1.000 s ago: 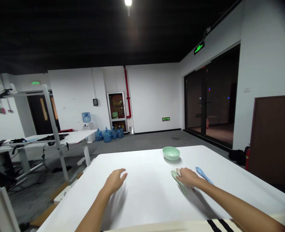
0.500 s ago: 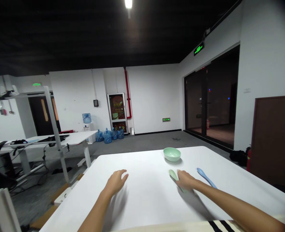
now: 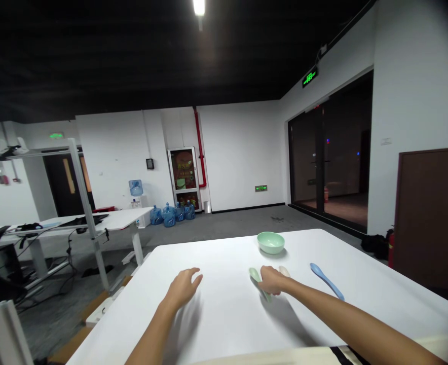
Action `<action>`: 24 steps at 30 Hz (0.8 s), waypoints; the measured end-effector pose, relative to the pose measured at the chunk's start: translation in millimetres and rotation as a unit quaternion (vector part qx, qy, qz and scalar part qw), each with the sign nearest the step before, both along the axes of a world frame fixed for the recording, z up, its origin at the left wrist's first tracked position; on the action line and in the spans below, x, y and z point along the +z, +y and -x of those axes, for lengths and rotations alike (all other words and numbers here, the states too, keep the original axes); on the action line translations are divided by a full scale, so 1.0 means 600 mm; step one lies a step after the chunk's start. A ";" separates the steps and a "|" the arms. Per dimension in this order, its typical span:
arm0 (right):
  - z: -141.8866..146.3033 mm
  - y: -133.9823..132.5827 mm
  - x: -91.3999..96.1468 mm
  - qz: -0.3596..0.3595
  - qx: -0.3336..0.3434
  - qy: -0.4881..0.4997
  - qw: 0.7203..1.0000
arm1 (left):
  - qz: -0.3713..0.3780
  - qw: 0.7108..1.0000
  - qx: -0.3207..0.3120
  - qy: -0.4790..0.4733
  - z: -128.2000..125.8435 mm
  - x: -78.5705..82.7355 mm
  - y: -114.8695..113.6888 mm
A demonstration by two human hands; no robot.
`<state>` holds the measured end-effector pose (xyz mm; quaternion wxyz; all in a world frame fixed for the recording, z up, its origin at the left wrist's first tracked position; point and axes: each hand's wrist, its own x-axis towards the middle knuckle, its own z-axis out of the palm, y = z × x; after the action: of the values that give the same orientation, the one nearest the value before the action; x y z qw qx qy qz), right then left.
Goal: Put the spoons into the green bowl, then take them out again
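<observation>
My right hand (image 3: 272,280) is closed on a pale green spoon (image 3: 254,275), gripping it partway along the handle. The spoon's bowl end points away from me, and it is held at or just above the white table (image 3: 224,324). Behind that hand the rounded end of a beige utensil (image 3: 284,271) shows; my hand and forearm hide the rest. Farther right lies a blue spoon (image 3: 327,282). A light green bowl (image 3: 270,244) stands upright near the far edge. My left hand (image 3: 184,288) hovers over the left part of the table, fingers apart, holding nothing.
Cream cloth with black stripes (image 3: 285,357) lies along the near table edge. To the left are a metal frame post (image 3: 83,192) and another white desk (image 3: 121,217) with cables. Blue water bottles (image 3: 169,215) stand on the floor by the back wall.
My right hand has moved left with the green spoon, and the beige utensil's end now shows to its right. My left hand, the bowl and the blue spoon stay put.
</observation>
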<state>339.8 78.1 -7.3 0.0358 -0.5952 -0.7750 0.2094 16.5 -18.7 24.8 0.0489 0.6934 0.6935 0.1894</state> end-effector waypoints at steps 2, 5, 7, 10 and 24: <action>0.006 -0.006 -0.002 0.004 -0.001 0.001 1.000 | -0.002 1.000 0.000 0.000 -0.001 0.000 0.000; 0.012 -0.009 -0.008 0.019 0.006 0.003 1.000 | -0.005 1.000 -0.001 -0.004 -0.001 -0.002 0.001; 0.014 -0.008 -0.013 0.027 0.013 0.002 1.000 | -0.006 1.000 -0.002 -0.006 -0.002 -0.002 0.001; 0.012 -0.004 -0.022 0.033 0.021 -0.001 0.999 | -0.004 1.000 -0.001 -0.004 -0.002 0.000 -0.001; 0.006 0.007 -0.044 0.003 0.031 -0.046 0.998 | -0.002 1.000 -0.001 -0.007 0.003 -0.002 0.002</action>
<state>336.4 82.2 -33.8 -0.0077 -0.5801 -0.7932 0.1852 14.8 -17.6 23.6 0.0525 0.6930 0.6919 0.1958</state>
